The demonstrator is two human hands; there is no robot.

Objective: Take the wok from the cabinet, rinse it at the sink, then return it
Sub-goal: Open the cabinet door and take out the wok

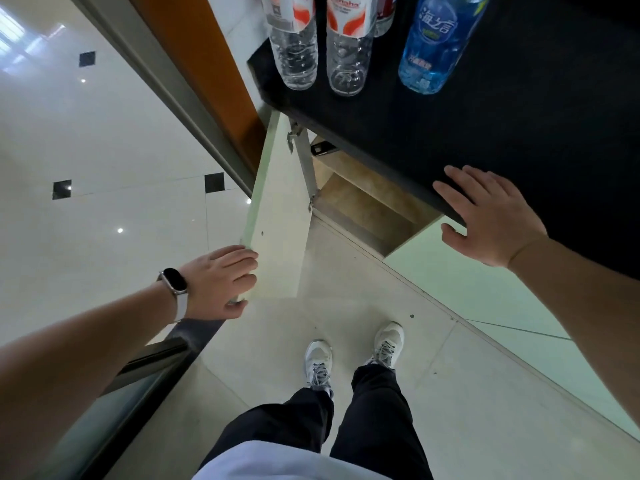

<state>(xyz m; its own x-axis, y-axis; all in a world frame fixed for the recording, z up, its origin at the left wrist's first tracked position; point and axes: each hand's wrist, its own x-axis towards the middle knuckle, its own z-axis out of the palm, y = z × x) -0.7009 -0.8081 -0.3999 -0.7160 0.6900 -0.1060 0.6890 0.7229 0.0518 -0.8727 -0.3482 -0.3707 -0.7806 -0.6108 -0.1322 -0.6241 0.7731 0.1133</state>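
Note:
The pale cabinet door [280, 216] under the black countertop [485, 116] stands swung open. My left hand [221, 282], with a watch on the wrist, grips the door's outer lower edge. My right hand [488, 213] rests flat with fingers spread on the countertop's front edge. Inside the open cabinet [367, 206] I see brown shelf boards and a dark handle-like object [323, 147] near the top. No wok is visible.
Two clear plastic bottles [298, 53] [348, 57] and a blue bottle [433, 46] stand on the countertop. An orange door frame [194, 64] and a grey sliding-door rail [166, 84] run on the left. My feet in white sneakers [353, 358] stand on the tiled floor.

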